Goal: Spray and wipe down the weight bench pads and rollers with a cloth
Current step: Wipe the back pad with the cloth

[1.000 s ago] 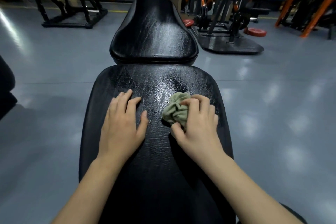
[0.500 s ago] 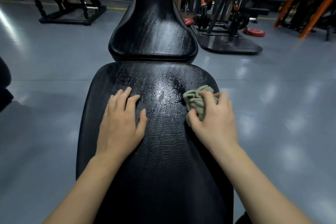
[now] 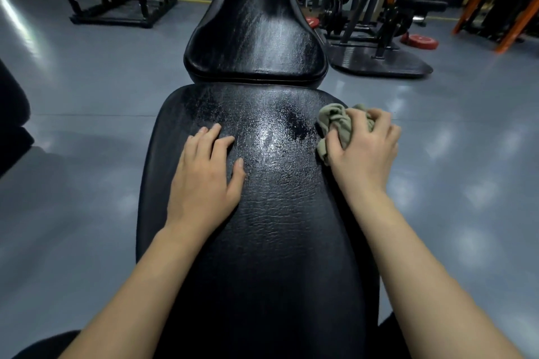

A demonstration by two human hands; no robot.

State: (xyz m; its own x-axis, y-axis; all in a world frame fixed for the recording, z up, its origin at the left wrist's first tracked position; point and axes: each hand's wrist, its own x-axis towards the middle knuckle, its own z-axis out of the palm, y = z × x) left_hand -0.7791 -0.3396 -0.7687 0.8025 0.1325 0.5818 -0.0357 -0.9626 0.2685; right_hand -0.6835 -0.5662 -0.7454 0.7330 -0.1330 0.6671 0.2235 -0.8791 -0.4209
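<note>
The right hand (image 3: 364, 148) has its fingers curled round a bunched green cloth (image 3: 335, 122) and pushes it down on the near pad (image 3: 277, 242) of the bench. The cloth sits at the pad's right edge, close to its far end, and part of the hand hangs out over the side.

The left hand (image 3: 204, 178) lies flat on the same surface with straight fingers close together. It holds nothing and looks like it is just leaning there.

Between the two hands is a shiny wet patch (image 3: 268, 140). It lies to the left of the cloth, just beside it. I think the next wipe has to go that way, back across the pad toward the left hand. The right hand is the one with the cloth, so it has to do the job.

The near pad is long and runs straight away from the person. Past its end, across a thin gap, is the far pad (image 3: 256, 38), which also shines. I think it needs a wipe too. I cannot see any rollers.

Around the bench is grey floor (image 3: 87, 125), with gym machines (image 3: 379, 9) and a red weight plate (image 3: 420, 42) farther off.
</note>
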